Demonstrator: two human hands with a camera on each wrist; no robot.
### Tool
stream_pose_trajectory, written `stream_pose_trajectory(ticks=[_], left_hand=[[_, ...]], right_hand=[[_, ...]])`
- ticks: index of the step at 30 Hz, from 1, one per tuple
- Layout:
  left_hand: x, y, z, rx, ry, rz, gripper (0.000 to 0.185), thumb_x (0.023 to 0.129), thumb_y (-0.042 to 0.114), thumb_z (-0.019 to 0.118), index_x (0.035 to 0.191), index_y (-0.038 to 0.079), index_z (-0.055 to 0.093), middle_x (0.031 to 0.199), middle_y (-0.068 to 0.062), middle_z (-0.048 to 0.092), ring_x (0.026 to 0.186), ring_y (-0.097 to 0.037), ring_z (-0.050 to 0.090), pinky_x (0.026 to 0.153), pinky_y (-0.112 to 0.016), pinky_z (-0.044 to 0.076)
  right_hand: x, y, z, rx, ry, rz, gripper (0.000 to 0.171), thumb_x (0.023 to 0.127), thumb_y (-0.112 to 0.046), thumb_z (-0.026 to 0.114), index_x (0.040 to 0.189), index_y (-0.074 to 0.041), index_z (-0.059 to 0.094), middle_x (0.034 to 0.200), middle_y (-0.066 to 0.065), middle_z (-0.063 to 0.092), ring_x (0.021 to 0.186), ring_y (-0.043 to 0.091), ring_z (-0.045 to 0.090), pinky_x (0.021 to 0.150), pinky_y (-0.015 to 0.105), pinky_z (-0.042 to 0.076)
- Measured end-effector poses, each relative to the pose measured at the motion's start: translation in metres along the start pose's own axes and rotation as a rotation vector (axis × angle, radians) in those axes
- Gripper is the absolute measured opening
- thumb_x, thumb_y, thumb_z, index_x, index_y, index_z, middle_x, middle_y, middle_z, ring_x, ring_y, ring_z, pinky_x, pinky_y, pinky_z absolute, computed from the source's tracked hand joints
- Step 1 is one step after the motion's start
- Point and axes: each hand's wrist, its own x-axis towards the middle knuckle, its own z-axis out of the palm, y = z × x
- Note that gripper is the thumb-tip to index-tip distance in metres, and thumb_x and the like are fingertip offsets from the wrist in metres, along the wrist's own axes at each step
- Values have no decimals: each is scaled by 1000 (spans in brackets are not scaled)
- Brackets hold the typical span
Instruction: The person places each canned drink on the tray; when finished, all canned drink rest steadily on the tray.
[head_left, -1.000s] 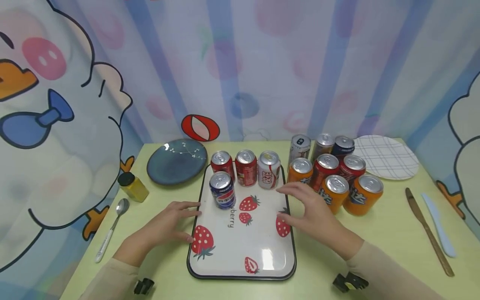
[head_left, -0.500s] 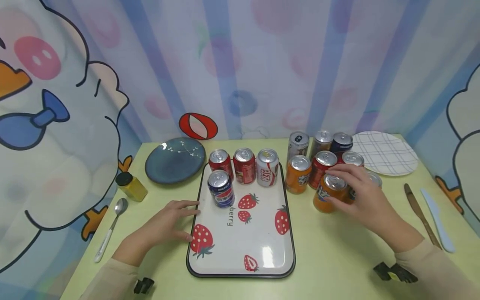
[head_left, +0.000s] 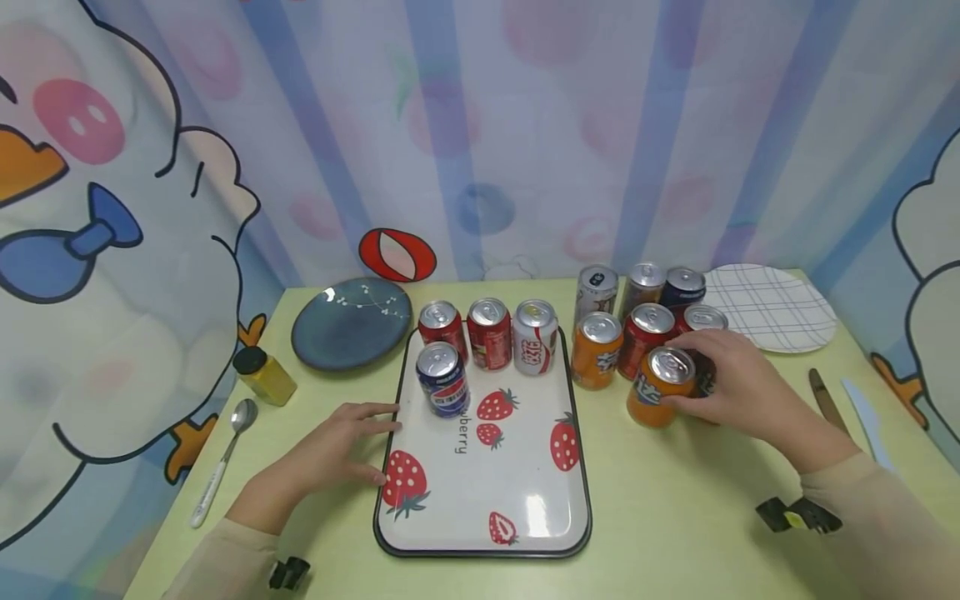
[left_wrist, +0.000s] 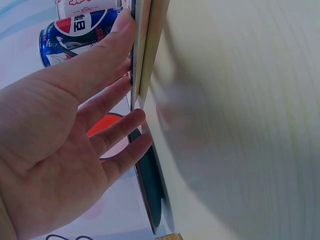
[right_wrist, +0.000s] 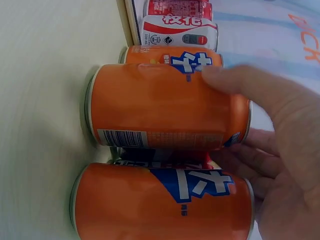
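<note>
In the head view my right hand (head_left: 738, 392) holds an orange soda can (head_left: 647, 406) upright on the table, thumb on its near side and fingers behind it. The right wrist view shows the thumb on this can (right_wrist: 160, 102), with another orange can (right_wrist: 145, 205) close beside it, mostly hidden by the hand in the head view. My left hand (head_left: 333, 446) has its fingers extended at the left rim of a white strawberry tray (head_left: 468, 492). On the tray stand a blue cola can (head_left: 447, 393), two red cans (head_left: 491, 342) and a white can (head_left: 533, 348).
Behind the held can stand another orange can (head_left: 595, 367), red cans (head_left: 637, 346) and several others at the back. A checked plate (head_left: 780, 308) and two knives (head_left: 827, 400) lie right. Left are a dark plate (head_left: 348, 333), a yellow jar (head_left: 272, 382) and a spoon (head_left: 221, 467).
My right hand has moved right from the tray's right edge to the orange cans and taken hold of the front one. My left hand stays at the tray's left rim.
</note>
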Motion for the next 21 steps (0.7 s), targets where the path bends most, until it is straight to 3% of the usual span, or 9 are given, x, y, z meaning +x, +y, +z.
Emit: stream_pose_trajectory(ticks=[4,8,15,18,21], left_hand=[[-1,1,0,2,3,4,72,74,32,94,139,19,67,159,-4,49,147,-39,40,119,-61,39],[-1,0,0,8,-2,5,72,74,32,94,139,19,67,159,-4,49,147,-39,40,119,-60,39],[-1,2,-1,5,2,7,72,73,32,94,139,18,67,159,-5,49,147,-40,40,119,-61,39],[-2,3,-2,2,3,18,71,74,33,93,139,18,67,159,-6,49,146,-40,41,118,-62,39],[-2,2,-3,4,2,22,72,74,33,93,139,18,67,158,-6,49,146,-41,41,118,-62,38]], right_hand=[[-1,-3,2,45,7,56,66,60,-17,101,116,-8,68,112,12,72,100,30,69,81,52,59],[0,-13,5,34,64,32,69,56,-19,102,116,-11,69,114,10,72,101,29,70,82,49,58],[9,-44,17,157,116,12,69,58,-14,101,119,-13,69,114,1,72,96,13,66,81,17,53],[18,-61,29,211,124,23,67,60,-16,101,119,-13,70,116,1,72,98,13,66,83,21,56],[29,-79,43,261,120,33,67,62,-20,101,121,-13,70,121,3,72,105,17,68,86,37,61]])
